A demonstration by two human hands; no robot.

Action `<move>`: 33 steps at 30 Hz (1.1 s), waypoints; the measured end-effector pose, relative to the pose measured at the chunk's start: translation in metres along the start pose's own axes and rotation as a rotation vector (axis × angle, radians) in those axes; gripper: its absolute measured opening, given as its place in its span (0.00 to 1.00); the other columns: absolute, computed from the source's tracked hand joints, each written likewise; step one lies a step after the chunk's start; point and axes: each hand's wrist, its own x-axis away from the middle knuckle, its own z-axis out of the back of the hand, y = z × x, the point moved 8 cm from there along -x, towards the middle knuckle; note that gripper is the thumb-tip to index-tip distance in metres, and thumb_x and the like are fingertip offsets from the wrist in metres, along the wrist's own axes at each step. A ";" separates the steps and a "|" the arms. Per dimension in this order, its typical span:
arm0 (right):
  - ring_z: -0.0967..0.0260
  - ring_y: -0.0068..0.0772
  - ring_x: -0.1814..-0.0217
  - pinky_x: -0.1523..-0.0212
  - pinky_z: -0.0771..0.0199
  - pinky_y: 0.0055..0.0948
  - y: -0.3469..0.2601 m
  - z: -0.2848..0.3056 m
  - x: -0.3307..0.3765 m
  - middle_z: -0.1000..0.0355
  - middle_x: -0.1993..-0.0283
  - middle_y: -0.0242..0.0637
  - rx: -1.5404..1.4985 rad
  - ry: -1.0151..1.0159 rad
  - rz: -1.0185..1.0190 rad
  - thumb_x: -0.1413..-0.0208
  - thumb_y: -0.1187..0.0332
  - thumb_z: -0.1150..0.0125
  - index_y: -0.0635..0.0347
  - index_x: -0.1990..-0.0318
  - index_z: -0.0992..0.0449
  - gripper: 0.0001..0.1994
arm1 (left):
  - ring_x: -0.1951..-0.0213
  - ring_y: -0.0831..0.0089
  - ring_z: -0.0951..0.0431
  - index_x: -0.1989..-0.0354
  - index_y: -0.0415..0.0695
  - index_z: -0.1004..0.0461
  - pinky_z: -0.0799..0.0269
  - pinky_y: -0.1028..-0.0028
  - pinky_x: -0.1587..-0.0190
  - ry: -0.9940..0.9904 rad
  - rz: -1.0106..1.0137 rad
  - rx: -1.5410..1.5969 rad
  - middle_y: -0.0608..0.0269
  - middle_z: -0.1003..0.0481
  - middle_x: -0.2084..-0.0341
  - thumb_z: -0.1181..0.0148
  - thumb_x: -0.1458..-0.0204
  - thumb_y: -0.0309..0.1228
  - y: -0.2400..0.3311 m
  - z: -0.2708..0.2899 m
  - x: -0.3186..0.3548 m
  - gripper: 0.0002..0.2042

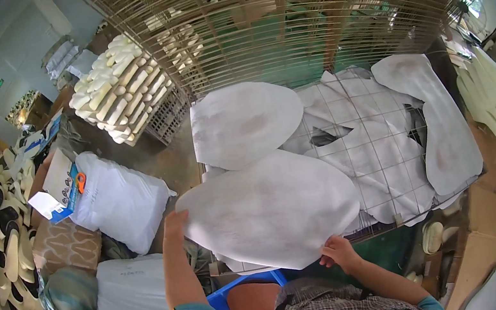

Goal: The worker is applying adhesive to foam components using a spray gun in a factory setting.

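A large white oval sheet point(276, 209), faintly smudged, lies across the near left part of a wire rack point(375, 157). My left hand point(174, 224) holds its left edge, with the fingers partly hidden by the sheet. At the near right edge, my right hand point(340, 253) pinches the same sheet between thumb and fingers. Just beyond it rests another white rounded sheet point(249, 119). A curved white sheet point(442, 131) lies along the rack's right side, and crumpled grey-white material shows through the wire grid between them.
A tall stack of wire racks point(305, 22) rises behind the work surface. White sacks point(118, 198) and a carton with orange-handled scissors point(82, 182) stand at left, near piled insoles point(10, 244). Cardboard point(487, 208) lies at right; a blue-framed seat point(222, 298) is below me.
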 end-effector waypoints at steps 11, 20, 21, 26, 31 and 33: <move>0.29 0.27 0.73 0.76 0.29 0.21 0.018 0.032 0.002 0.28 0.69 0.37 0.094 -0.065 -0.048 0.49 0.70 0.45 0.65 0.64 0.31 0.08 | 0.69 0.63 0.26 0.66 0.38 0.27 0.32 0.68 0.64 0.733 -0.221 -0.480 0.55 0.26 0.72 0.44 0.62 0.28 -0.017 0.078 -0.046 0.13; 0.31 0.22 0.76 0.77 0.31 0.20 0.060 0.234 0.162 0.30 0.75 0.32 -0.117 0.663 0.105 0.51 0.71 0.44 0.62 0.67 0.30 0.06 | 0.63 0.66 0.28 0.64 0.36 0.29 0.33 0.70 0.58 0.184 -0.969 -0.273 0.56 0.27 0.67 0.44 0.61 0.20 0.093 -0.242 0.004 0.12; 0.32 0.21 0.77 0.78 0.32 0.21 0.071 0.249 0.186 0.31 0.76 0.31 -0.092 0.735 0.114 0.52 0.71 0.44 0.62 0.67 0.31 0.06 | 0.63 0.67 0.28 0.65 0.36 0.29 0.33 0.71 0.58 0.040 -0.983 -0.147 0.57 0.27 0.68 0.45 0.60 0.20 0.088 -0.279 0.018 0.11; 0.30 0.34 0.74 0.71 0.31 0.29 0.200 0.341 0.360 0.29 0.76 0.41 0.214 1.430 0.179 0.58 0.69 0.42 0.64 0.70 0.29 0.08 | 0.67 0.72 0.29 0.66 0.37 0.30 0.32 0.75 0.62 -0.480 -0.875 -0.248 0.61 0.28 0.71 0.47 0.58 0.20 0.031 -0.484 0.157 0.09; 0.38 0.47 0.53 0.52 0.38 0.37 0.368 0.363 0.595 0.33 0.59 0.46 0.367 2.181 -0.376 0.63 0.69 0.37 0.62 0.61 0.31 0.17 | 0.76 0.80 0.31 0.66 0.38 0.29 0.33 0.79 0.73 -0.965 -0.732 -0.469 0.67 0.30 0.79 0.46 0.57 0.22 -0.087 -0.643 0.338 0.08; 0.40 0.48 0.51 0.50 0.40 0.39 0.392 0.378 0.624 0.36 0.55 0.47 0.221 2.192 -0.434 0.64 0.69 0.36 0.62 0.56 0.33 0.23 | 0.77 0.79 0.30 0.64 0.39 0.29 0.32 0.79 0.73 -1.178 -0.798 -0.445 0.65 0.29 0.79 0.47 0.56 0.23 -0.121 -0.682 0.414 0.09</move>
